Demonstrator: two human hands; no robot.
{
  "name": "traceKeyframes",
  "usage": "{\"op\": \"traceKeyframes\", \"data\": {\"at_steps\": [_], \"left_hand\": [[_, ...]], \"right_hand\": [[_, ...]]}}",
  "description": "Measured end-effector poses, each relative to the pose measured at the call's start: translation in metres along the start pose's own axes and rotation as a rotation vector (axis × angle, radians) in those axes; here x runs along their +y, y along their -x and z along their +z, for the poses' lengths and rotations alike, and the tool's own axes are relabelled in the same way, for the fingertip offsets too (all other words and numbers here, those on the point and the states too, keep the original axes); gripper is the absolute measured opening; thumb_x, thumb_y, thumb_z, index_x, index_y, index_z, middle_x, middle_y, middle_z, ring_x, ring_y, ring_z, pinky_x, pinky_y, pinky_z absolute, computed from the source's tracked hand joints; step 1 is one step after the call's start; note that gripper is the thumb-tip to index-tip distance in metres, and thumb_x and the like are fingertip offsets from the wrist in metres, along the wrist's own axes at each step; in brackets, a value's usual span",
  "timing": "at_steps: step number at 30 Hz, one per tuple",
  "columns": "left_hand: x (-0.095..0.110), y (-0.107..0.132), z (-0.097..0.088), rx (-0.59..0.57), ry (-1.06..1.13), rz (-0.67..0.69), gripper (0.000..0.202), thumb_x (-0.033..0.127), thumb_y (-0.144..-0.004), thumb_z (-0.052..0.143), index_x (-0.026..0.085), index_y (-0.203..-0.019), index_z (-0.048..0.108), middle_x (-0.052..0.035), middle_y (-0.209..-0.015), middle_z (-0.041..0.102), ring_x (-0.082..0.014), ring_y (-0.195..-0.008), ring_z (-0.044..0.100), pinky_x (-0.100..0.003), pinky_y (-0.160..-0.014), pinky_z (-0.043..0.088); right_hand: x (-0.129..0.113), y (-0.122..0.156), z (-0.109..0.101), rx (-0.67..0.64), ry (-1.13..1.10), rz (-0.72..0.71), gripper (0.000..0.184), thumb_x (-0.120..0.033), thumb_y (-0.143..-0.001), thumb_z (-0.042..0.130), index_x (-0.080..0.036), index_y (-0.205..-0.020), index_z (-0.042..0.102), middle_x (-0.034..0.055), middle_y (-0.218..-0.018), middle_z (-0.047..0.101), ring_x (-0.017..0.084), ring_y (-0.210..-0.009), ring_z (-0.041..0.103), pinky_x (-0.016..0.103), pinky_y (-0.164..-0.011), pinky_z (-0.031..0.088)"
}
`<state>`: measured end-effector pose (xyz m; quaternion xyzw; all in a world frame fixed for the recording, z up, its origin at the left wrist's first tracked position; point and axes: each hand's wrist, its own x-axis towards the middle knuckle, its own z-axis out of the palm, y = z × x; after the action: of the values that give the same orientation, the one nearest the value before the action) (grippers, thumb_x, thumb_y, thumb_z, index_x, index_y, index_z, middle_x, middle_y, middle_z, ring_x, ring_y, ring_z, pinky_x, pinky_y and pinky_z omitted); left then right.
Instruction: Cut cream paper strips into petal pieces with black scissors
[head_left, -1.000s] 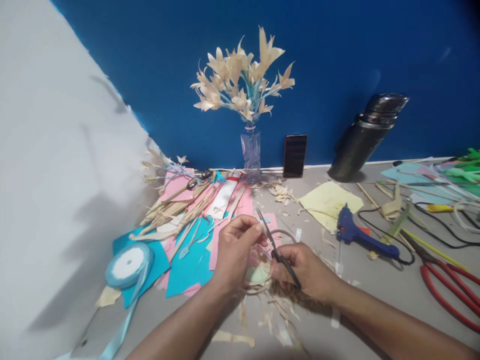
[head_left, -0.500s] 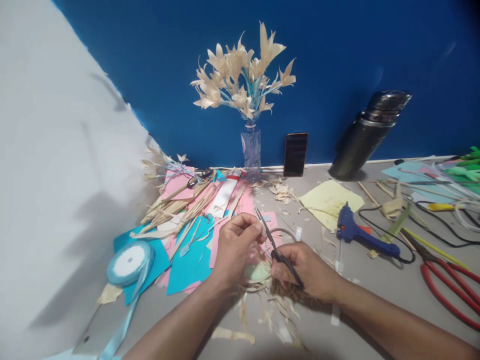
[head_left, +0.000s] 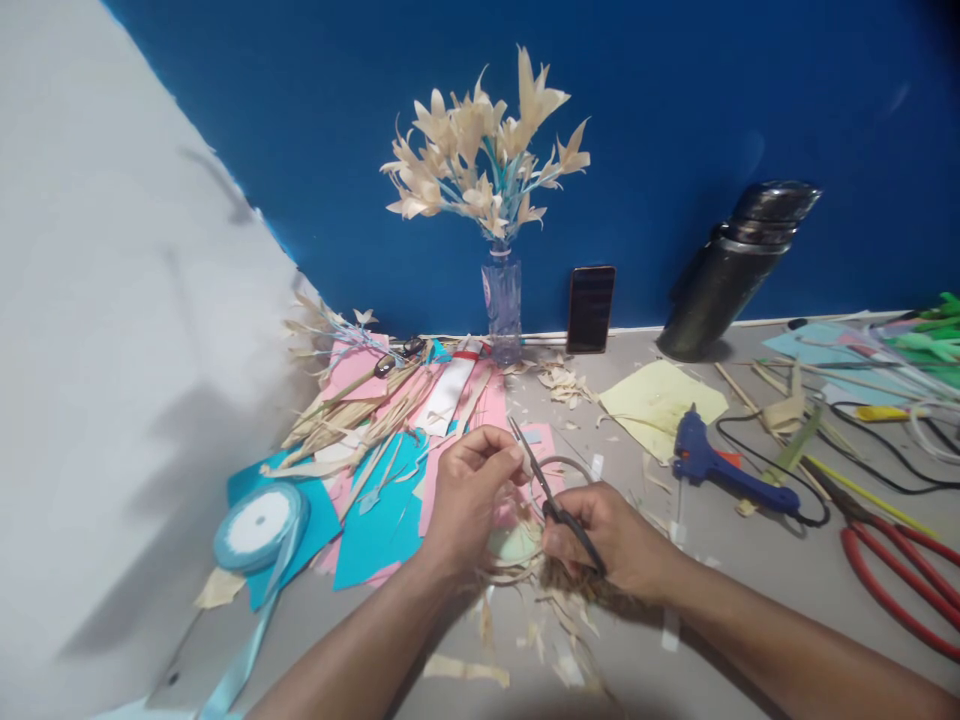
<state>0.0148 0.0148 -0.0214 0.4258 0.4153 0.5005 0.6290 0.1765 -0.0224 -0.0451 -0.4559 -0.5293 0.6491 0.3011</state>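
My left hand [head_left: 471,492] is closed in a pinch on a small pale strip of dried leaf, held just above the grey table [head_left: 750,590]. My right hand [head_left: 611,540] grips small black scissors [head_left: 547,490], whose blades point up and left and meet the strip at my left fingertips. Under both hands lies a heap of pale leaf trimmings [head_left: 540,600] and a light green round piece [head_left: 514,545].
A vase of pale leaf flowers [head_left: 495,180] stands at the blue wall, with a phone [head_left: 590,309] and dark flask [head_left: 731,270] beside it. Coloured paper sheets [head_left: 382,500], a ribbon spool [head_left: 257,527], a blue glue gun [head_left: 720,470] and red shears [head_left: 900,580] lie around.
The hands and scissors have hardly shifted; the scissor tips moved slightly left against the strip. The view rose a little between the oldest frame and now.
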Motion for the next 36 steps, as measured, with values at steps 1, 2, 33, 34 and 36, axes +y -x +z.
{"op": "traceKeyframes", "data": {"at_steps": [1, 2, 33, 34, 36], "left_hand": [[0.000, 0.000, 0.000, -0.002, 0.002, -0.008, 0.014, 0.024, -0.078, 0.069, 0.016, -0.072, 0.059, 0.0011, -0.058, 0.059, -0.0101, -0.050, 0.055, -0.021, -0.051, 0.046], [0.000, 0.000, -0.001, -0.006, 0.005, -0.017, 0.014, 0.025, -0.078, 0.069, 0.016, -0.073, 0.059, 0.0010, -0.058, 0.059, -0.0106, -0.049, 0.055, -0.022, -0.049, 0.046], [-0.004, 0.005, 0.014, -0.101, 0.121, -0.261, 0.022, 0.029, -0.068, 0.076, 0.013, -0.066, 0.062, -0.0001, -0.056, 0.058, -0.0085, -0.051, 0.052, -0.019, -0.052, 0.040], [-0.004, 0.005, 0.014, -0.095, 0.112, -0.258, 0.021, 0.028, -0.067, 0.077, 0.014, -0.065, 0.062, 0.0003, -0.055, 0.058, -0.0085, -0.050, 0.051, -0.020, -0.052, 0.040], [-0.003, 0.004, 0.014, -0.078, 0.118, -0.278, 0.020, 0.026, -0.064, 0.078, 0.014, -0.064, 0.061, 0.0010, -0.053, 0.057, -0.0087, -0.049, 0.050, -0.020, -0.051, 0.040]], "right_hand": [[0.000, 0.000, 0.000, 0.002, 0.001, 0.002, 0.053, -0.064, -0.065, 0.074, -0.016, -0.055, 0.055, -0.0025, -0.046, 0.050, 0.008, -0.042, 0.039, 0.021, -0.041, 0.028], [0.001, 0.001, -0.001, 0.005, 0.000, 0.004, 0.053, -0.064, -0.065, 0.074, -0.016, -0.054, 0.055, -0.0026, -0.045, 0.050, 0.008, -0.041, 0.039, 0.021, -0.041, 0.028], [-0.002, -0.002, -0.002, 0.256, -0.408, -0.144, 0.029, -0.026, -0.062, 0.084, -0.016, -0.077, 0.062, -0.0004, -0.072, 0.067, 0.015, -0.067, 0.064, 0.025, -0.064, 0.048], [-0.002, -0.002, -0.002, 0.265, -0.414, -0.130, 0.030, -0.026, -0.062, 0.084, -0.017, -0.079, 0.062, -0.0007, -0.072, 0.068, 0.016, -0.067, 0.065, 0.025, -0.064, 0.048], [-0.002, -0.003, -0.001, 0.273, -0.437, -0.118, 0.031, -0.027, -0.063, 0.084, -0.017, -0.083, 0.062, -0.0008, -0.072, 0.069, 0.016, -0.068, 0.067, 0.025, -0.064, 0.049]]}}
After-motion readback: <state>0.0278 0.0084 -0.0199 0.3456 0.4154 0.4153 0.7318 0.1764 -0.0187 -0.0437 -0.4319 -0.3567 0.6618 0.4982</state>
